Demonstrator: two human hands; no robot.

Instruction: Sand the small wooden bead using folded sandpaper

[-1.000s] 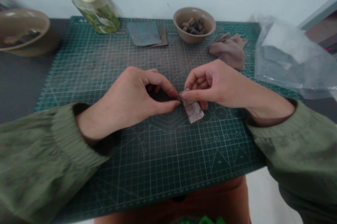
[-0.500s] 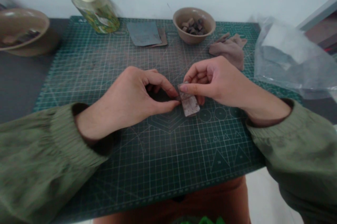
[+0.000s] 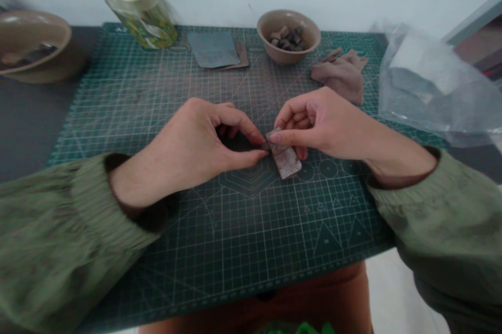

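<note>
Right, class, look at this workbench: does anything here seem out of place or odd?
The crumpled clear plastic bag stands out: it spills loosely over the right corner of the green cutting mat, while the ceramic bowl and grey sheet sit neatly along the far edge.

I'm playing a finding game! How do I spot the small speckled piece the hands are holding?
Find the big green cutting mat, then look at its middle, where the left hand and right hand meet. The small flat speckled piece is pinched between their fingertips. It's the only thing the hands hold, pale and blotchy.
</note>
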